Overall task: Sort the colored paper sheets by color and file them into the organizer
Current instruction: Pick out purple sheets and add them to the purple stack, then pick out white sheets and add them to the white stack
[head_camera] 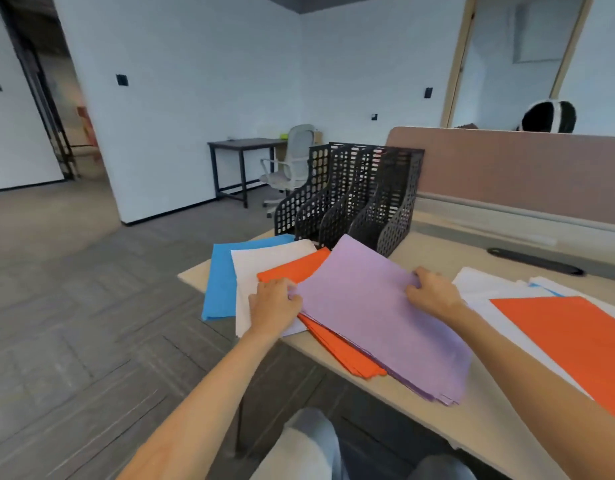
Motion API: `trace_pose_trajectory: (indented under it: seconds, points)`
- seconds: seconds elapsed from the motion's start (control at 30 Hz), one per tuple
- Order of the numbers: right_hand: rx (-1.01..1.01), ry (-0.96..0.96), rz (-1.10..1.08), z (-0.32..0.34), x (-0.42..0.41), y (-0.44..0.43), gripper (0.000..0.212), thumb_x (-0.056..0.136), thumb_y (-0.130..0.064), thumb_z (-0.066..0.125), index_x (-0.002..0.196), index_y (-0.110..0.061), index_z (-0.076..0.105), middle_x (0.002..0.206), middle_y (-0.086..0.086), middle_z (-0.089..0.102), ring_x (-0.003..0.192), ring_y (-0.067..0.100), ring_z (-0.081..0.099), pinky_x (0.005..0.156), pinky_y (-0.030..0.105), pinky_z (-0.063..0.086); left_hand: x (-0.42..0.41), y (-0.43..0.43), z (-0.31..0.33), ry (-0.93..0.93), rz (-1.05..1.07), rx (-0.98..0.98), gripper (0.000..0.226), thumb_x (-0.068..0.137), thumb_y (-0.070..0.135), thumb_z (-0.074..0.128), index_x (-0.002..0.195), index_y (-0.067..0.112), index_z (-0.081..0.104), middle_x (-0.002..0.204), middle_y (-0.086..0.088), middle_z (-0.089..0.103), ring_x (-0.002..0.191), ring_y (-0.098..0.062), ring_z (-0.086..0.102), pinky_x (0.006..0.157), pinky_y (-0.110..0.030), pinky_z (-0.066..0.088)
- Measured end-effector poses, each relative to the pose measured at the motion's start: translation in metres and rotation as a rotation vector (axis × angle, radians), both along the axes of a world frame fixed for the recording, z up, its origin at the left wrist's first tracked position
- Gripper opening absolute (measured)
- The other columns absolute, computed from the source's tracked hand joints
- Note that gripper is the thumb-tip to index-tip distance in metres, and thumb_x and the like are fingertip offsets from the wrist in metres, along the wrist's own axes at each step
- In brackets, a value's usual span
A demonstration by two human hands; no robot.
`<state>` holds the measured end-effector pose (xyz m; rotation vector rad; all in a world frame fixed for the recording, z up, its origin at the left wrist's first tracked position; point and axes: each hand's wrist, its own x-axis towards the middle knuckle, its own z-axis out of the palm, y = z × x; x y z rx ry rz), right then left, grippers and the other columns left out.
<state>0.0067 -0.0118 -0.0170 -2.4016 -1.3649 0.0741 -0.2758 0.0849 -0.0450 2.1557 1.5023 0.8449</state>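
**Both grips on the purple stack**

I have both grips closed on the purple stack (pixel 378 317), which lies between them on the bench (pixel 437 251). My left grip (pixel 275 303) is curled against the stack's left edge, fingers bent in on the paper. My right grip (pixel 432 289) holds the opposite edge, thumb on top and fingers bent over the sheets. Neither is spread wide; each holds purple paper.

The stack sits skewed, with its far corner pointing away from the grips toward the organizer (pixel 354 195). I cannot tell whether that corner touches it. The organizer is black and perforated, stands upright beyond both grips, and its slots open toward me.

Under the purple stack lies an orange stack (pixel 340 355). It shows just beyond the left grip and again on my side of that grip. White sheets (pixel 261 265) lie under the left grip and spread to its outer side. Blue sheets (pixel 223 278) lie farther out still. Both the white and the blue hang over the bench's edge.

Outward of the right grip is a second pile. Its white paper (pixel 486 282) lies just beside the grip, and a large orange sheet (pixel 576 334) lies on top, farther out along my forearm. Beyond the right grip a dark flat object (pixel 534 261) lies on the bench, near the partition (pixel 507 168).
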Motion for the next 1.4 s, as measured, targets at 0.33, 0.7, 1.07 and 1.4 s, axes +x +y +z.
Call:
trace_pose_trajectory:
  seconds: [0.33,0.7,1.07,1.4]
  points:
    - [-0.087,0.033,-0.040,-0.021,-0.009,0.005,0.046,0.095,-0.031,0.042,0.139,-0.015,0.043,0.142,0.015,0.044,0.131,0.034,0.038,0.108,0.048,0.034,-0.004,0.006,0.005,0.112,-0.156,-0.075,0.034,0.099,0.026,0.039,0.132,0.026,0.045,0.135,0.006,0.054,0.128,-0.019,0.043,0.098,-0.039,0.020]
    - [0.322,0.126,-0.087,-0.005,0.013,-0.030,0.041,0.092,-0.022,0.051,0.132,-0.010,0.053,0.130,0.013,0.056,0.121,0.030,0.048,0.100,0.040,0.040,0.054,-0.015,0.027,0.008,-0.363,-0.077,0.040,0.099,0.023,0.043,0.139,0.018,0.045,0.145,-0.001,0.048,0.134,-0.021,0.043,0.114,-0.044,0.030]
    - [-0.187,0.002,-0.376,-0.017,0.097,-0.192,0.091,0.075,-0.083,0.043,0.146,-0.026,0.035,0.153,0.007,0.028,0.142,0.029,0.023,0.114,0.052,0.021,0.245,-0.116,0.021,-0.011,-0.878,-0.222,0.033,0.099,0.017,0.047,0.130,0.015,0.055,0.136,0.002,0.056,0.125,-0.014,0.051,0.093,-0.015,0.034]
    - [-0.338,-0.034,-0.417,-0.040,0.135,-0.232,0.093,0.081,-0.084,0.013,0.155,-0.028,0.009,0.163,0.003,0.002,0.150,0.026,-0.002,0.118,0.057,0.001,0.325,-0.152,-0.009,0.320,-0.795,-0.018,0.063,0.096,0.048,0.047,0.141,0.006,0.032,0.149,-0.013,0.032,0.139,-0.028,0.031,0.111,-0.041,0.034]
